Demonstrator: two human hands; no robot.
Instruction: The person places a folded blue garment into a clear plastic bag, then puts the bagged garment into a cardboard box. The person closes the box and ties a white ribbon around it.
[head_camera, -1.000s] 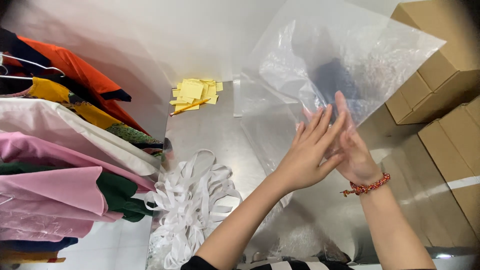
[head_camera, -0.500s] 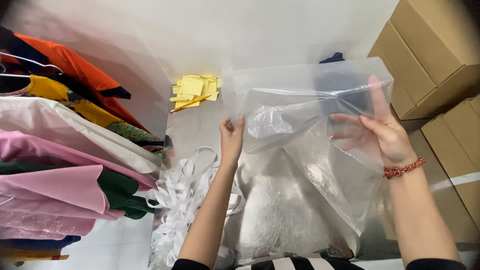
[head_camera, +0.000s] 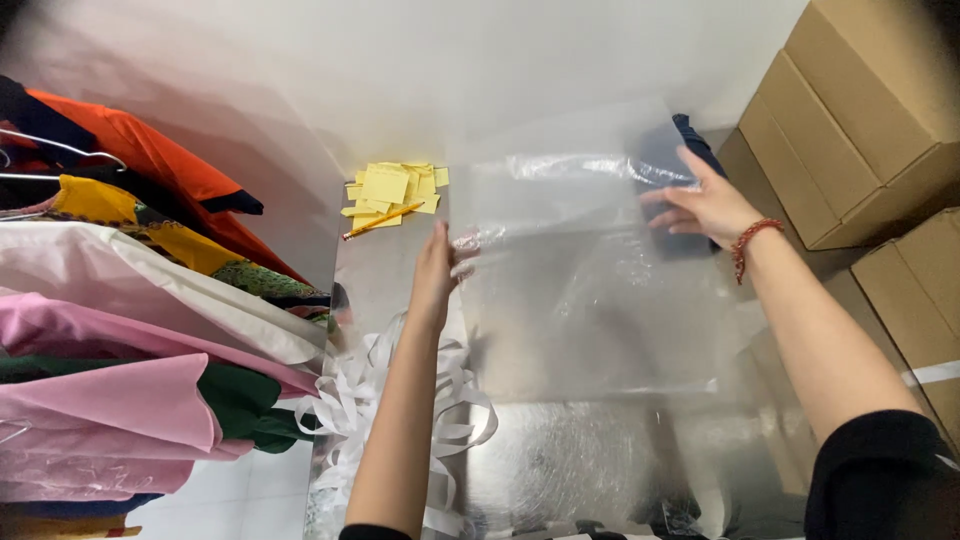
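Head view: we see a large clear plastic bag (head_camera: 590, 290) spread nearly flat over a shiny metal table (head_camera: 385, 270), its wrinkled film reaching from the table's middle toward the far right corner. Our left hand (head_camera: 435, 270) rests at the bag's left edge, fingers straight and held together, pressing the film down or pinching it there; we cannot tell which. Our right hand (head_camera: 705, 205), with a red beaded bracelet (head_camera: 750, 240) at the wrist, lies open with fingers spread on the bag's upper right corner, over a dark blue folded garment (head_camera: 665, 165) that shows through the plastic. We judge the bag laid out and smoothed but with nothing clearly inside it; whether the garment sits in it or under it is unclear. Beyond the left hand lie yellow paper slips (head_camera: 390, 190) and a yellow pencil (head_camera: 380, 220). White ribbon strips (head_camera: 380, 400) tangle near us. Colourful garments (head_camera: 150, 300) hang at left; brown cardboard boxes (head_camera: 860, 110) stand at right.
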